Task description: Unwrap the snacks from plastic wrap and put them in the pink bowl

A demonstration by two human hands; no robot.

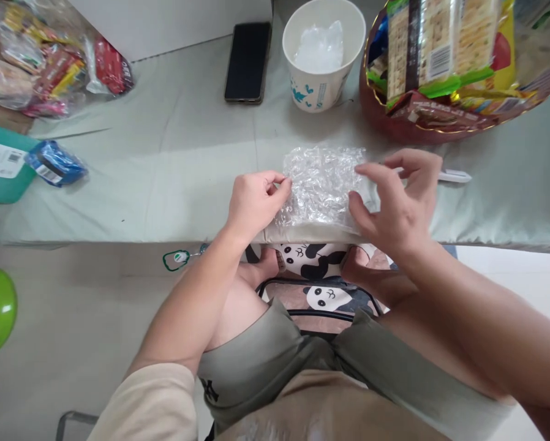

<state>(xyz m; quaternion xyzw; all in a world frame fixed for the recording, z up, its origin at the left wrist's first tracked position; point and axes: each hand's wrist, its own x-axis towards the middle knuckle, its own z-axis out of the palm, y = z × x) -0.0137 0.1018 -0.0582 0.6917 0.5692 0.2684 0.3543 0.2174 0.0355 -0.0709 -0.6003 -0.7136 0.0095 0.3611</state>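
A crinkled clear plastic sheet [323, 187] lies flat near the front edge of the cloth-covered table. My left hand [259, 199] pinches its left edge between thumb and forefinger. At the right edge is my right hand [399, 199], its thumb and forefinger spread apart and the fingertips at the plastic. Whether those fingertips press on it I cannot tell. A slim white object [455, 176], partly hidden behind my right hand, sticks out to the right; its kind is unclear.
Behind the plastic stand a paper cup [318, 92] with clear plastic inside and a red basket [394, 125] of packaged snacks. A phone [247, 64] lies left of the cup. At left are a blue packet [59, 162], a teal box [8, 190] and bagged snacks [49, 73].
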